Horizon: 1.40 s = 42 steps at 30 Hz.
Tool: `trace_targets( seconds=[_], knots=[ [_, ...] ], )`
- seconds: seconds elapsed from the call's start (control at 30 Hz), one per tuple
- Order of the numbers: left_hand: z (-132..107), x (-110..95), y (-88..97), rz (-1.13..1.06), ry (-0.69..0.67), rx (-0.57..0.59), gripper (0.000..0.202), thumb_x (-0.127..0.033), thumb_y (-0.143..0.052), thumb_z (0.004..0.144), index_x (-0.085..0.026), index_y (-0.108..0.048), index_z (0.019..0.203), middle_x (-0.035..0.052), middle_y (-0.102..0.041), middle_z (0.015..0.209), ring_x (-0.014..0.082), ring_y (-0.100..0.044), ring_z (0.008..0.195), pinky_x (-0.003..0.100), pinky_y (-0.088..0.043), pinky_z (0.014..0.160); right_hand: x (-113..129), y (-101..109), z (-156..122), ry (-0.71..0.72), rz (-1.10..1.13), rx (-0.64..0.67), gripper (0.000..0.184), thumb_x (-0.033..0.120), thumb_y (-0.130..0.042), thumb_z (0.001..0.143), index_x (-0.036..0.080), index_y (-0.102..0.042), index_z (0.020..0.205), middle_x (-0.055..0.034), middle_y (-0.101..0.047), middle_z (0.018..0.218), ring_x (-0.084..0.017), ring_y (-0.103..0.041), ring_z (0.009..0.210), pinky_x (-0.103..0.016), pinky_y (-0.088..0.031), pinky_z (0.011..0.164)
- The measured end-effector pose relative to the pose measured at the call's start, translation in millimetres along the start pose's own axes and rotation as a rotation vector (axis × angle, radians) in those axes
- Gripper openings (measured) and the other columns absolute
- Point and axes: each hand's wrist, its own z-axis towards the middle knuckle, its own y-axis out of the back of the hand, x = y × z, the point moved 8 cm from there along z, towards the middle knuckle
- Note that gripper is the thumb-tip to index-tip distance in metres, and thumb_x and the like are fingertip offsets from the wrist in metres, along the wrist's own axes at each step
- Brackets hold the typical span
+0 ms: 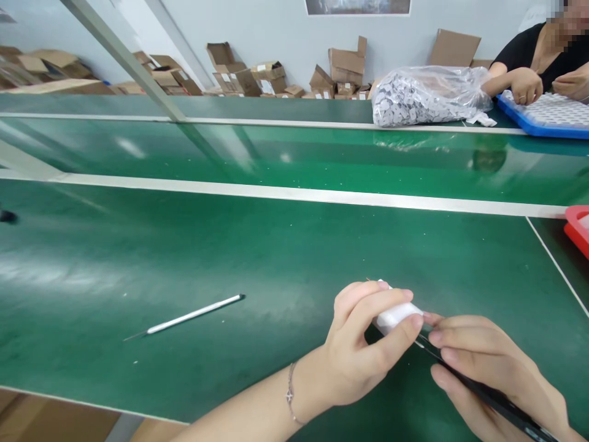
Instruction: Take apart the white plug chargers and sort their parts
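Observation:
My left hand [363,344] is closed around a small white plastic piece [396,316], gripped between fingers and thumb above the green tabletop. A fine wire-like tip shows at its far end, and the fingers cover much of it. Black tweezers [478,387] slant up from the lower right in my right hand [501,368], which is shut on them. Their thin tips reach the near side of the white piece, where fingers of both hands come close together. What the tips touch is hidden. To the left lies a slim white rod [196,314] with a thin metal point.
A pale strip [276,191] crosses the green table [276,245]. Beyond it, a clear bag [414,98] of small white pieces sits beside a blue tray [534,126], where another person's hands work. A red tray [577,230] is at right; cardboard boxes [347,64] line the wall.

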Motion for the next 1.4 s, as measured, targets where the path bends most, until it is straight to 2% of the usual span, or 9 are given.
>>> trace_targets(
  seconds=[0.13,0.3,0.5,0.63,0.8,0.9,1.13,1.4],
  knots=[
    [-1.3,0.1,-0.4,0.007,0.001,-0.007,0.014,-0.004,-0.054,0.085,-0.016,-0.057,0.093,0.0054,-0.057,0.103,0.0165,-0.05,0.098,0.03,-0.048,0.085,-0.5,-0.4,-1.5,-0.019,0.011,0.008,0.018,0.0,-0.055,0.079,0.015,-0.057,0.089,-0.0052,-0.069,0.077,-0.018,-0.071,0.08,-0.027,-0.061,0.073],
    [-4.6,1.6,-3.5,-0.035,0.017,0.042,0.021,-0.002,-0.052,0.084,-0.015,-0.057,0.099,0.0073,-0.057,0.107,0.0173,-0.051,0.101,0.033,-0.048,0.087,-0.6,0.4,-4.8,-0.072,-0.032,-0.034,0.016,0.001,-0.055,0.08,0.015,-0.059,0.088,-0.006,-0.068,0.081,-0.017,-0.07,0.081,-0.025,-0.06,0.073],
    [-5.5,3.8,-4.7,-0.084,0.038,0.061,0.031,0.003,-0.051,0.078,-0.016,-0.054,0.102,0.0078,-0.059,0.105,0.0157,-0.054,0.097,0.033,-0.048,0.089,3.2,-2.2,-9.0,-0.009,-0.065,-0.046,0.022,-0.003,-0.053,0.079,0.014,-0.06,0.091,-0.0066,-0.069,0.082,-0.018,-0.07,0.083,-0.028,-0.061,0.074],
    [-4.3,3.7,-3.9,-0.082,0.037,0.06,0.032,0.004,-0.051,0.076,-0.016,-0.054,0.101,0.0078,-0.06,0.105,0.0158,-0.054,0.097,0.033,-0.049,0.088,1.6,1.8,-6.0,-0.013,-0.028,-0.037,0.022,-0.003,-0.053,0.078,0.014,-0.06,0.091,-0.0063,-0.069,0.082,-0.018,-0.07,0.084,-0.026,-0.06,0.074],
    [-4.3,3.3,-3.5,-0.072,0.032,0.053,0.029,0.002,-0.053,0.079,-0.015,-0.055,0.102,0.0083,-0.058,0.106,0.017,-0.053,0.098,0.034,-0.048,0.089,0.8,3.6,-0.3,-0.013,0.033,0.0,0.024,-0.004,-0.053,0.076,0.014,-0.058,0.092,-0.0063,-0.069,0.081,-0.018,-0.07,0.085,-0.026,-0.061,0.073],
    [-5.5,2.7,-4.1,-0.078,0.02,0.053,0.027,0.001,-0.053,0.08,-0.014,-0.055,0.102,0.0087,-0.056,0.108,0.0174,-0.052,0.099,0.034,-0.048,0.089,0.8,4.7,1.0,-0.008,0.044,-0.028,0.026,-0.004,-0.053,0.075,0.015,-0.057,0.092,-0.0057,-0.069,0.079,-0.018,-0.07,0.083,-0.025,-0.061,0.071],
    [-5.8,3.3,-3.8,-0.075,0.023,0.047,0.026,0.001,-0.053,0.08,-0.015,-0.056,0.101,0.008,-0.057,0.107,0.0176,-0.052,0.099,0.034,-0.049,0.088,-3.3,0.7,-7.8,-0.062,0.06,-0.009,0.024,0.0,-0.056,0.077,0.017,-0.058,0.094,-0.0065,-0.07,0.083,-0.022,-0.07,0.089,-0.032,-0.061,0.072],
    [-5.6,2.6,-3.8,-0.083,0.016,0.036,0.025,0.001,-0.053,0.081,-0.014,-0.056,0.101,0.0086,-0.056,0.108,0.0186,-0.049,0.101,0.034,-0.049,0.087,-3.5,0.8,-6.1,-0.058,0.055,0.004,0.023,0.0,-0.056,0.078,0.017,-0.058,0.093,-0.0067,-0.07,0.083,-0.022,-0.07,0.089,-0.031,-0.061,0.071]
  ],
)
